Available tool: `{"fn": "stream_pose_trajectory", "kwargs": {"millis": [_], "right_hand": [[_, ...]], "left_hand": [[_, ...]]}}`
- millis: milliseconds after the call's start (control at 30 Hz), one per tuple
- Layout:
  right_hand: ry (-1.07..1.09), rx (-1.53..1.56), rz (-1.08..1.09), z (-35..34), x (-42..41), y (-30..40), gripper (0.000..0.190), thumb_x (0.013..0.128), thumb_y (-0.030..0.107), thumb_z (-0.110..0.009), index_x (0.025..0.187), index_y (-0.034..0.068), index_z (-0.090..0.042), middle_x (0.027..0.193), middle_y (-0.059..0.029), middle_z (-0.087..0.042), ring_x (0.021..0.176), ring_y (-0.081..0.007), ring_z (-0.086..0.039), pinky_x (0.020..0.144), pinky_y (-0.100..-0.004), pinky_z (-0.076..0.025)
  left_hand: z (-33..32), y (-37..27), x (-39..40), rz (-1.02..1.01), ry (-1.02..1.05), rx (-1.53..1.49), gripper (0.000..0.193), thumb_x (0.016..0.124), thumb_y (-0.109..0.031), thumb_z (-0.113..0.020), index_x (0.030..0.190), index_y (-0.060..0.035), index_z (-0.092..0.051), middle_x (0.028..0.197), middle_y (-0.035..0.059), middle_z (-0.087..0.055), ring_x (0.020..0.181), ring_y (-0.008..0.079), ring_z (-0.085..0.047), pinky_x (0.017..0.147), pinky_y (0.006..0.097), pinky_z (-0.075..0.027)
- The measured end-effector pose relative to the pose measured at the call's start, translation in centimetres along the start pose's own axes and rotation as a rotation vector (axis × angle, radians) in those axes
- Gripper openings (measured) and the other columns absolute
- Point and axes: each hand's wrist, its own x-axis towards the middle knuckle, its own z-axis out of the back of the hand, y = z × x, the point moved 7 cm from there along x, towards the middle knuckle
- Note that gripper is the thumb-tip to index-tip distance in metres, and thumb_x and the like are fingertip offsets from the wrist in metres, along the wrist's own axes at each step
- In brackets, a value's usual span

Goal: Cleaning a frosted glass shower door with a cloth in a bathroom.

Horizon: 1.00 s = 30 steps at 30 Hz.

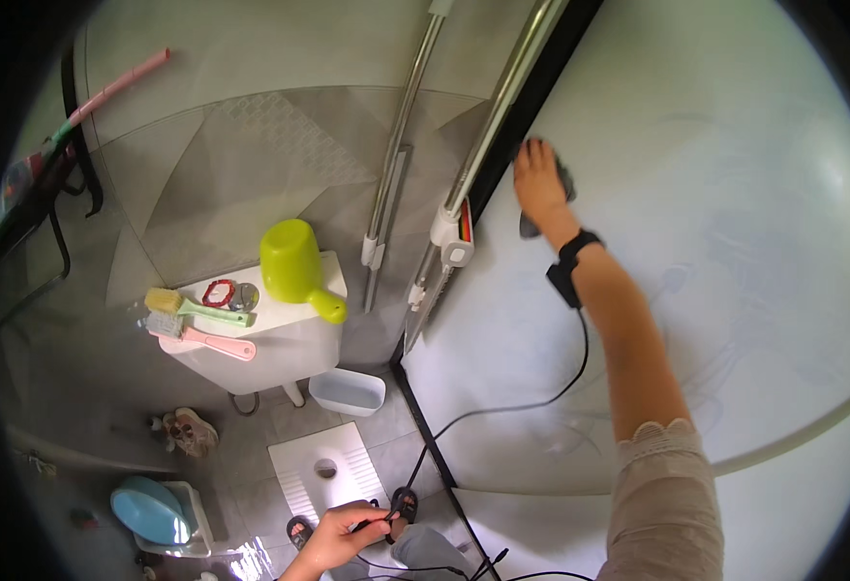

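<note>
My right hand (pixel 540 181) presses a dark grey cloth (pixel 569 181) flat against a large whitish panel (pixel 657 240), beside its black frame edge. A black strap with a small box is round the right wrist, and a black cable (pixel 497 411) hangs from it. Low in the view, my left hand (pixel 349 534) pinches the black cable between thumb and fingers, above my sandalled feet.
A green dipper (pixel 291 261), a green-handled brush (pixel 214 312) and a pink-handled brush (pixel 218 343) lie on a white cistern (pixel 294 348). Below are a white bin (pixel 346 392), a squat toilet (pixel 327 443), shoes (pixel 191 432) and a blue basin (pixel 150 510). Metal poles (pixel 497 109) stand left of the panel.
</note>
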Motion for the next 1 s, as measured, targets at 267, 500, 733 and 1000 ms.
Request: {"fn": "stream_pose_trajectory", "kwargs": {"millis": [267, 500, 733, 1000], "right_hand": [[0.317, 0.205, 0.268, -7.0, -7.5, 15.1, 0.044, 0.085, 0.024, -0.044, 0.122, 0.002, -0.053, 0.130, -0.0119, -0.048, 0.128, -0.0300, -0.032, 0.107, -0.0500, -0.017], [0.063, 0.009, -0.060, 1.9, 0.9, -2.7, 0.037, 0.082, 0.020, -0.051, 0.114, 0.006, -0.060, 0.130, -0.0096, -0.048, 0.126, -0.0281, -0.035, 0.105, -0.0515, -0.019], [-0.155, -0.256, -0.286, 12.8, 1.5, -27.4, 0.036, 0.082, 0.018, -0.048, 0.116, 0.009, -0.056, 0.126, -0.0078, -0.049, 0.122, -0.0270, -0.039, 0.100, -0.0504, -0.028], [-0.148, 0.163, -0.185, 8.7, -8.0, -14.9, 0.052, 0.079, 0.020, -0.050, 0.124, -0.005, -0.043, 0.123, -0.0180, -0.048, 0.120, -0.0303, -0.041, 0.106, -0.0446, -0.025]], "left_hand": [[0.8, 1.5, -2.6, -0.008, -0.089, 0.044, 0.018, 0.081, -0.003, -0.065, 0.099, -0.0015, -0.066, 0.086, 0.0076, -0.066, 0.077, 0.0118, -0.060, 0.068, 0.0237, -0.047], [2.0, -1.5, -3.6, -0.018, -0.027, 0.078, 0.018, 0.081, -0.004, -0.065, 0.099, -0.0037, -0.067, 0.082, 0.0039, -0.063, 0.072, 0.0090, -0.055, 0.062, 0.0215, -0.043], [2.4, -6.1, -3.2, -0.227, 0.060, 0.044, 0.017, 0.082, -0.006, -0.064, 0.099, -0.0044, -0.066, 0.082, 0.0052, -0.063, 0.072, 0.0117, -0.054, 0.066, 0.0242, -0.042], [4.4, -4.7, -3.7, -0.073, 0.038, 0.085, 0.015, 0.081, -0.005, -0.065, 0.096, -0.0014, -0.066, 0.080, 0.0057, -0.061, 0.071, 0.0129, -0.054, 0.065, 0.0246, -0.043]]}}
